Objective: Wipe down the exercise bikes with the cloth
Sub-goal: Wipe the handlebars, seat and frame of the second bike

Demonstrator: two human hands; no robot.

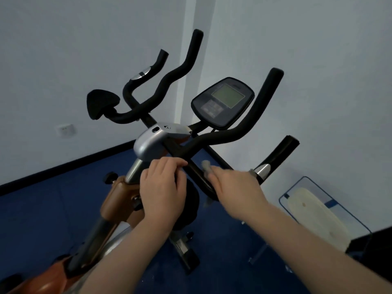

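Nearest to me, two bare forearms reach up toward the exercise bike (148, 143). The left hand (162, 187) rests with its fingers curled over the black bar just below the silver centre cover (152, 141), steadying the frame as far as I can judge. The right hand (235, 187) is blurred; it lies along the lower black handlebar (199, 177) with a small grey cloth (206, 166) bunched at its fingertips, and it seems to pinch or press that cloth against the bar, though the blur keeps me from being sure of the grip. So the step in hand looks like wiping the near handlebar tube, with most of the bike not yet reached. Beyond the hands the foam grips curve upward, and the display console (222, 101) sits between them, its screen dull. Farther off are the pale wall and the blue floor (42, 219). The next move probably calls for drawing the cloth along the tube toward the grip, keeping firm contact round the curve, while the other hand holds the bike still.
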